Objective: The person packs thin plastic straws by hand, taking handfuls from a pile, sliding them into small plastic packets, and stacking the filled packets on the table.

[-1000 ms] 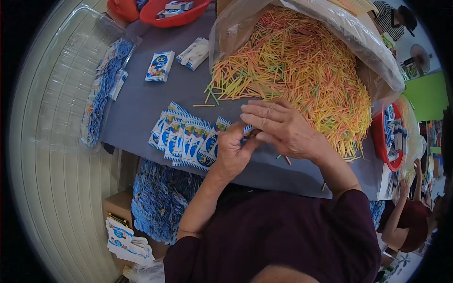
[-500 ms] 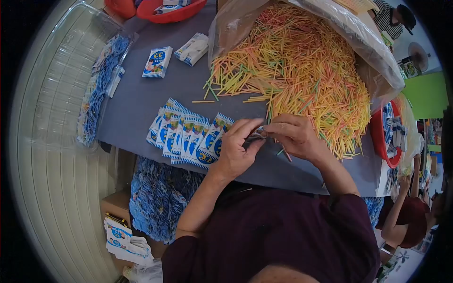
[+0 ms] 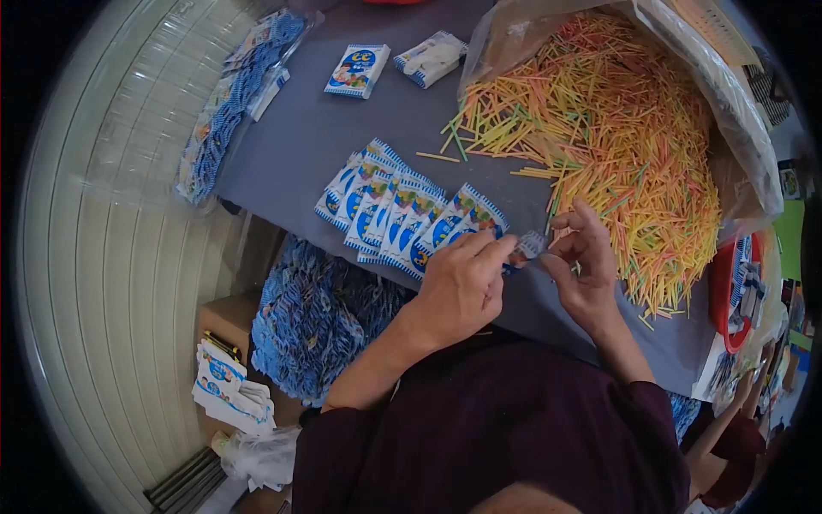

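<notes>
My left hand (image 3: 467,278) is closed, pinching a small packet (image 3: 529,247) with a see-through end and some blue print. The fingers partly cover it. On its right, my right hand (image 3: 589,270) has its fingers curled but apart, the thumb close to the packet's clear end; whether they touch is unclear. Beside my left hand lies an overlapping row of blue-and-white printed packets (image 3: 398,210). A large heap of thin yellow, orange, pink and green sticks (image 3: 612,128) spreads beyond my right hand.
Clear plastic sheeting (image 3: 715,77) surrounds the heap. Two bundles of packets, one face up (image 3: 357,70), lie at the back. A clear plastic tray (image 3: 145,111) with strung blue packets stands left. A red basket (image 3: 732,295) is at right, with another person's arm (image 3: 719,433) below it.
The camera view has shifted, so the table appears lower and farther right. My right hand has parted its fingers and drawn away from the left, showing more of the packet.
</notes>
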